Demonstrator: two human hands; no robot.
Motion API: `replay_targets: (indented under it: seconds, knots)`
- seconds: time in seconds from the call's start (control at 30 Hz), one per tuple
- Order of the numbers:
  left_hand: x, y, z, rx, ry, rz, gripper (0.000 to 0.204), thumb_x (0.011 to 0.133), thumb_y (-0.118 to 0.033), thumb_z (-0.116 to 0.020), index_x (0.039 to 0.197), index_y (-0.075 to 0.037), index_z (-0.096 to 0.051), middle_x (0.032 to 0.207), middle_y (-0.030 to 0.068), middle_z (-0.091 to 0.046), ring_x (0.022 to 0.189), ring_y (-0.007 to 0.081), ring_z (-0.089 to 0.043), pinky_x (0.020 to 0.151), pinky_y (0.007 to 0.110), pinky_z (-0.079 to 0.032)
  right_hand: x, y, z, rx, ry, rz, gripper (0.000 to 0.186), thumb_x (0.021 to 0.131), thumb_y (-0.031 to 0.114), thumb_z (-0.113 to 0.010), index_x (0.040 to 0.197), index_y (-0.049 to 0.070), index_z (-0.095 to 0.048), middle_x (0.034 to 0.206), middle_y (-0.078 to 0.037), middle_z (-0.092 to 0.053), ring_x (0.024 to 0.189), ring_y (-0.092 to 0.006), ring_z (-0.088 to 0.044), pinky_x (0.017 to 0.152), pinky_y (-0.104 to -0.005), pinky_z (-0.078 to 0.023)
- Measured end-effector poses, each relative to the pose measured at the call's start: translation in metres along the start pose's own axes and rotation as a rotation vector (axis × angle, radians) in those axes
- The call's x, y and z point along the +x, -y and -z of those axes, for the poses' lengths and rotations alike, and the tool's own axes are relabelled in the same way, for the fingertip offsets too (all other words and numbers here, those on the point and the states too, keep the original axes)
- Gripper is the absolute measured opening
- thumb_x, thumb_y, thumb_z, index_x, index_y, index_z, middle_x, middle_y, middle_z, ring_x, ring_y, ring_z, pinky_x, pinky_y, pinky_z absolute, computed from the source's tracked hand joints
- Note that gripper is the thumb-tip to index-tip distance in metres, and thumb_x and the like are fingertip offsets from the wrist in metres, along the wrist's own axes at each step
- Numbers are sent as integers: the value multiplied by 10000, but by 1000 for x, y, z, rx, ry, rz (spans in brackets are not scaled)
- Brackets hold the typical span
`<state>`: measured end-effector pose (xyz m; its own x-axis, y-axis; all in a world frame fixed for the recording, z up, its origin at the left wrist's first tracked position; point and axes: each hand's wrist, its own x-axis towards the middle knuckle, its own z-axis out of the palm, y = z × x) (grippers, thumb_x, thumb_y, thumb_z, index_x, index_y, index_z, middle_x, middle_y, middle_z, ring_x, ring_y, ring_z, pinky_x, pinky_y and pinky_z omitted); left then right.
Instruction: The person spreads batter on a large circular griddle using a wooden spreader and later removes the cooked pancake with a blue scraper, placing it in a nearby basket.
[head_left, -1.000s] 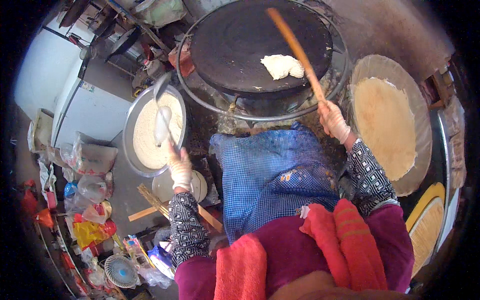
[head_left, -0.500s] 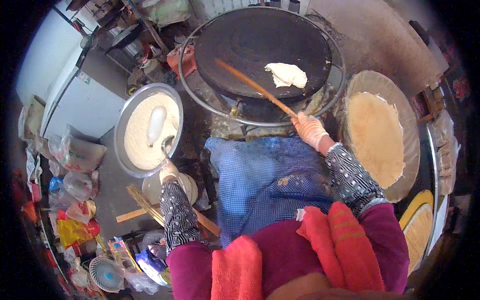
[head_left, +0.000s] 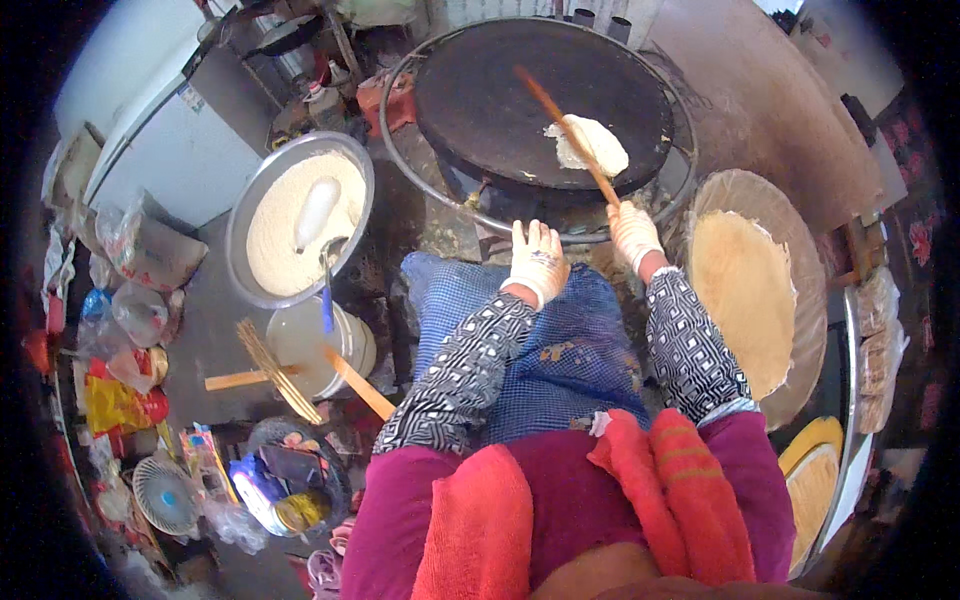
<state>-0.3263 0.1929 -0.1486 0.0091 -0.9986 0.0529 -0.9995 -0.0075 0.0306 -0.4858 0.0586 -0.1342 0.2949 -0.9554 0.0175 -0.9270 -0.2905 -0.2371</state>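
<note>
The right hand [head_left: 633, 236] grips a wooden stick [head_left: 545, 97] slanting across pale dough [head_left: 608, 150] on the dark griddle's [head_left: 480, 90] near right part — the left hand [head_left: 538, 262], empty, fingers slightly spread, is at the metal ring [head_left: 590, 238].

Brown stick [head_left: 566, 127] slants over white batter [head_left: 604, 144]; black griddle [head_left: 475, 95] beneath.

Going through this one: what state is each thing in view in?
Right hand: closed on wooden stick
Left hand: open, nothing seen in it
Wooden stick: held, slanting over the griddle
Pale dough: unspread lump on the griddle
Metal basin: uncovered, containing pale mix
Ladle: unheld, resting in the basin
Tan sheet: lying flat
</note>
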Motion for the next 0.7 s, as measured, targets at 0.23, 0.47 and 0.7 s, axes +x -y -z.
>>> replay_targets:
  seconds: [0.23, 0.47, 0.7]
  knots:
    - [1, -11, -12, 205, 38, -5, 545, 945, -232, -380, 1412, 47, -403, 1455, 227, -412, 1388, 386, -320, 1155, 596, -85, 11, -31, 2, -62, -65, -37, 423, 986, 400, -432, 979, 17, -612, 889, -264, -668, 902, -426, -644, 806, -511, -500]
    - [2, -22, 3, 239, 152, 29, 536, 971, -176, -356, 1456, 51, -328, 1507, 240, -337, 1408, 399, -299, 1155, 605, -69, 21, -76, -3, -139, -107, -43, 389, 973, 403, -466, 973, 45, -618, 865, -262, -666, 847, -453, -643, 760, -526, -509]
    - [0, -15, 1, 224, 157, 101, 523, 973, -164, -358, 1461, 23, -339, 1521, 206, -334, 1418, 371, -290, 1161, 591, -66, 18, -85, -5, -197, -75, -14, 402, 972, 406, -467, 999, 30, -603, 908, -278, -663, 906, -445, -638, 807, -519, -501]
